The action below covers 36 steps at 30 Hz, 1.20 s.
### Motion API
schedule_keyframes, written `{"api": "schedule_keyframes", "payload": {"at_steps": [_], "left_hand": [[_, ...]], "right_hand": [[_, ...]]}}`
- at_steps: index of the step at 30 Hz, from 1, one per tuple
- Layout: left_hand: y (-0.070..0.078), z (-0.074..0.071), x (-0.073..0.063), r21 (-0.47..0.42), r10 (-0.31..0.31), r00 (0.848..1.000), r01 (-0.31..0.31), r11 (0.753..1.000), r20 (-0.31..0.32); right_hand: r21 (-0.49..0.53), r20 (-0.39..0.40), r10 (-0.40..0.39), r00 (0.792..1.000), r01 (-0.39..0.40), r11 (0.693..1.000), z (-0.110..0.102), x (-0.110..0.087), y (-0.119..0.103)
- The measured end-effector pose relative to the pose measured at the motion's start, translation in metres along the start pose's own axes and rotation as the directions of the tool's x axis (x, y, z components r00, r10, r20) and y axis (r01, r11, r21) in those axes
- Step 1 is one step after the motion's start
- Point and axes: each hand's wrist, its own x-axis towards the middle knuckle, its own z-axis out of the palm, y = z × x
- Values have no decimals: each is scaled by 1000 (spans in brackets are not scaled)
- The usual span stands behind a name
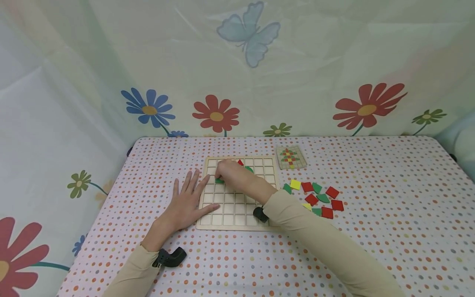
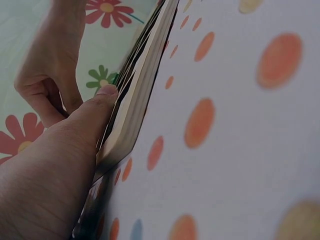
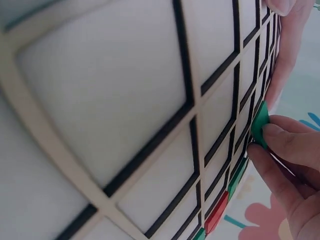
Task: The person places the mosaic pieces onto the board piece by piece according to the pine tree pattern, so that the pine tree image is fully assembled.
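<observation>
A wooden grid board (image 1: 228,210) with square cells lies on the table. My right hand (image 1: 233,175) reaches over its upper left part and pinches a green tile (image 3: 260,124) between thumb and fingers, at the cells. Beyond it, in the right wrist view, a red tile (image 3: 216,212) and another green tile (image 3: 237,176) sit in the grid. My left hand (image 1: 187,206) lies flat with fingers spread, its thumb (image 2: 102,100) on the board's left edge. Part of the board is hidden under my right hand and forearm.
Right of the board, loose red tiles (image 1: 332,192), green tiles (image 1: 323,198) and yellow tiles (image 1: 295,184) lie scattered. A pattern card (image 1: 302,161) with a tree design lies at the board's upper right. A dotted cloth (image 1: 237,264) covers the table.
</observation>
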Motion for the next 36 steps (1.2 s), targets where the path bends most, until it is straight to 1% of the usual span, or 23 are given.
{"api": "schedule_keyframes", "payload": {"at_steps": [5, 9, 15, 19, 21, 25, 29, 32, 34, 36], "left_hand": [[1, -1, 1, 10, 3, 1000, -3, 1000, 0], [1, -2, 2, 16, 11, 1000, -11, 1000, -8], [1, -2, 1, 12, 9, 1000, -9, 1000, -4], [0, -2, 0, 13, 5, 1000, -5, 1000, -3], [-1, -3, -1, 16, 1, 1000, -1, 1000, -5], [-2, -4, -1, 26, -1, 1000, 2, 1000, -15], [-2, -2, -2, 30, -7, 1000, 7, 1000, -12], [-1, 0, -2, 30, -6, 1000, 6, 1000, -2], [0, 1, -1, 25, 0, 1000, 0, 1000, 0], [0, 1, -1, 19, 4, 1000, -4, 1000, -4]], "right_hand": [[-37, -9, -18, 1000, 18, 999, -1, -1, -1], [-38, -35, -29, 999, 28, 999, -1, -1, 1], [26, -25, -17, 1000, 18, 1000, -2, -7, 3], [83, -17, 3, 1000, -2, 997, -5, -18, 0], [99, -23, -4, 1000, 6, 995, -7, -26, -3], [114, -20, -21, 1000, 23, 993, -15, -49, -9], [128, 5, 18, 1000, -18, 992, -24, -84, -11], [136, -21, 44, 999, -41, 990, -30, -117, -1], [137, -63, 47, 997, -38, 990, -34, -142, 11], [139, -97, 76, 992, -62, 988, -38, -165, 23]]}}
